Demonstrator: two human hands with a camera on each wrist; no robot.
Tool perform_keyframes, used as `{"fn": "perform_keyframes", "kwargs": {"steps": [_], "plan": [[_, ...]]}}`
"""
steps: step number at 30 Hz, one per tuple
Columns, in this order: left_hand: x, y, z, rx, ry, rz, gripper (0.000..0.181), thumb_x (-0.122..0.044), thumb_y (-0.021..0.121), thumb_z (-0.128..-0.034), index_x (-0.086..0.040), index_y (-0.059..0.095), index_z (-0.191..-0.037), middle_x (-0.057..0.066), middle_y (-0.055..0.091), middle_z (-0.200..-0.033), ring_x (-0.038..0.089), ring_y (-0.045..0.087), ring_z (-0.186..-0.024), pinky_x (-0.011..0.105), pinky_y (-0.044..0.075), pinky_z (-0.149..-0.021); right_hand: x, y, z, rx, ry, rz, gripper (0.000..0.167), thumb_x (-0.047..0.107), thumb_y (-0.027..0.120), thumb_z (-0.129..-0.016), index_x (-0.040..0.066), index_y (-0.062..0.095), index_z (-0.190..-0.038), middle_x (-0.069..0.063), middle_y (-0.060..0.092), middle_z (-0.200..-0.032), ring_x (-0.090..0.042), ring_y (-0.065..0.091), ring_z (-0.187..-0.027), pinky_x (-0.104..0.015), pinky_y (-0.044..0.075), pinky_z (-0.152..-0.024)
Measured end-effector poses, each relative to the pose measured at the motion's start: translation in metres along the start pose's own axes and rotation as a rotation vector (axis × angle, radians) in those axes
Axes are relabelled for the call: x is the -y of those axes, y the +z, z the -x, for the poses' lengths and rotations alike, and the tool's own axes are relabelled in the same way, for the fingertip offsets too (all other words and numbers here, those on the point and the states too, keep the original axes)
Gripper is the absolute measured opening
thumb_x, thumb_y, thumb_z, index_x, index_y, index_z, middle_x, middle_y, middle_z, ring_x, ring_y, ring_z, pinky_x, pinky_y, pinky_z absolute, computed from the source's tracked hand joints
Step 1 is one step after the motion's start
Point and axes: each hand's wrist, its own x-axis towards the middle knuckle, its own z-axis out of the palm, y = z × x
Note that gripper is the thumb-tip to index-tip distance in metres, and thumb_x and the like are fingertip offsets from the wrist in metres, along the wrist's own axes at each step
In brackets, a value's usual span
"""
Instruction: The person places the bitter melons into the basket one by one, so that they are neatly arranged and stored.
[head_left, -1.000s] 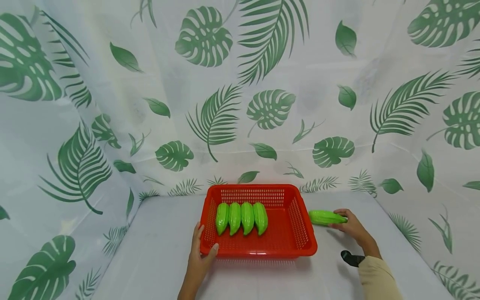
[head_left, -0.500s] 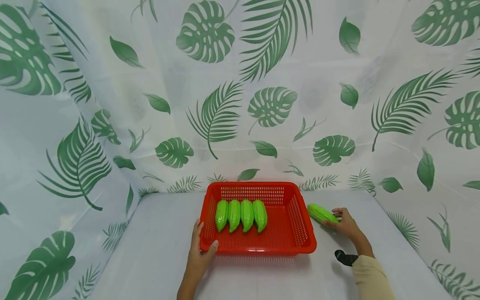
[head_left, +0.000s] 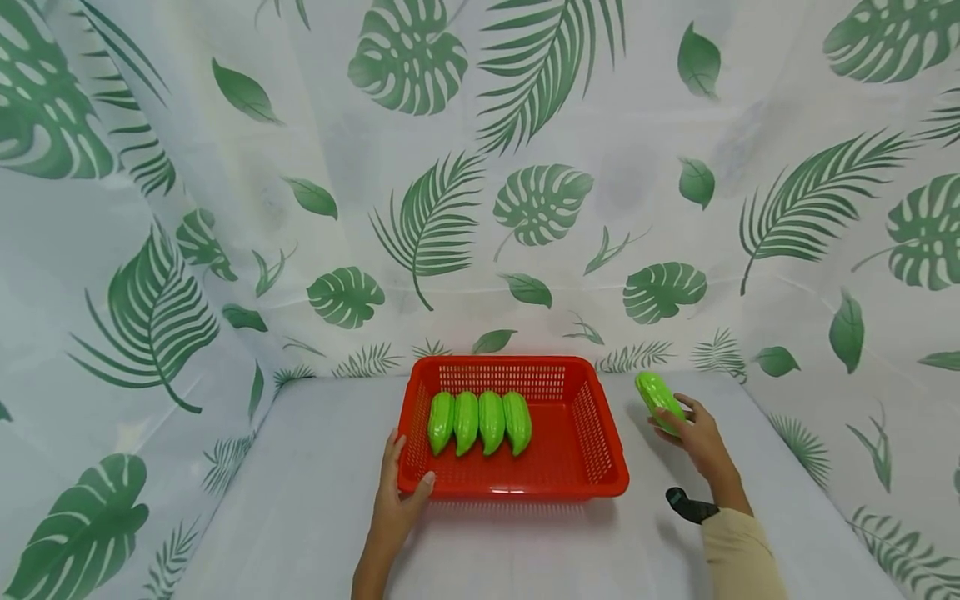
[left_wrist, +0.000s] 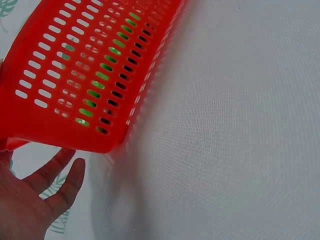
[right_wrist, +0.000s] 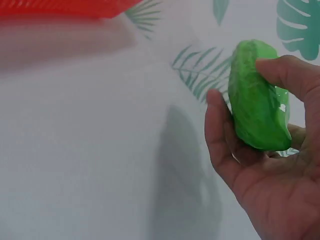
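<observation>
In the head view, a glossy, ridged green toy gourd is raised off the table to the right of the red plastic basket. My right hand grips it, with the thumb on one side and fingers on the other, as the right wrist view also shows for the gourd. Several matching gourds lie side by side in the basket's left half. At the front left corner of the basket, my left hand holds the rim between thumb and fingers. In the left wrist view, fingers lie beside the perforated wall.
A white cloth covers the table. White sheets with green leaf prints hang behind and at both sides. A black device is strapped to the right wrist, by a beige sleeve.
My right hand has turned the gourd from lying sideways to pointing away from me, and has lifted it off the table. The left hand stays at the basket's corner.
</observation>
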Motion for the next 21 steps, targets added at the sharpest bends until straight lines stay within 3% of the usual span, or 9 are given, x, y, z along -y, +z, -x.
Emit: {"fn": "perform_keyframes", "kwargs": {"steps": [3, 9, 12, 17, 21], "plan": [[0.000, 0.000, 0.001, 0.002, -0.007, -0.003, 0.077, -0.020, 0.068, -0.0910, -0.016, 0.025, -0.154, -0.001, 0.011, -0.165, 0.029, 0.012, -0.152, 0.056, 0.019, -0.118, 0.008, 0.004, 0.005, 0.009, 0.005, -0.161, 0.086, 0.037, 0.058, -0.098, 0.000, 0.006, -0.155, -0.024, 0.031, -0.143, 0.001, 0.063, -0.091, -0.025, 0.057, -0.086], [0.004, 0.001, 0.002, -0.002, -0.010, -0.004, 0.077, -0.021, 0.069, -0.0906, -0.017, 0.025, -0.154, -0.002, 0.011, -0.165, 0.028, 0.012, -0.152, 0.056, 0.018, -0.119, 0.025, 0.003, 0.011, 0.084, -0.023, -0.651, 0.075, 0.026, 0.055, -0.100, 0.010, 0.007, -0.155, 0.003, 0.040, -0.124, -0.006, 0.063, -0.101, -0.024, 0.056, -0.086], [0.004, 0.000, 0.001, -0.005, -0.006, 0.003, 0.078, -0.021, 0.069, -0.0905, -0.018, 0.025, -0.155, -0.004, 0.011, -0.164, 0.028, 0.012, -0.152, 0.056, 0.019, -0.119, 0.032, 0.005, 0.012, 0.156, -0.077, -0.811, 0.060, 0.019, 0.050, -0.102, 0.017, 0.014, -0.151, 0.003, 0.043, -0.125, -0.012, 0.062, -0.108, -0.029, 0.055, -0.091], [0.004, 0.000, 0.000, -0.004, -0.008, 0.007, 0.077, -0.021, 0.068, -0.0913, -0.018, 0.024, -0.155, -0.003, 0.011, -0.165, 0.028, 0.011, -0.152, 0.056, 0.019, -0.118, 0.042, 0.013, 0.011, 0.235, -0.143, -0.933, 0.042, 0.011, 0.045, -0.103, 0.021, 0.030, -0.140, 0.001, 0.045, -0.128, -0.017, 0.061, -0.114, -0.035, 0.054, -0.095], [0.003, 0.000, -0.001, 0.003, -0.001, 0.007, 0.077, -0.023, 0.068, -0.0917, -0.018, 0.024, -0.155, -0.001, 0.010, -0.165, 0.030, 0.011, -0.152, 0.057, 0.018, -0.119, 0.047, 0.020, 0.010, 0.291, -0.173, -0.957, 0.044, 0.008, 0.043, -0.102, 0.023, 0.029, -0.141, 0.000, 0.048, -0.128, -0.018, 0.060, -0.115, -0.034, 0.054, -0.094]]}}
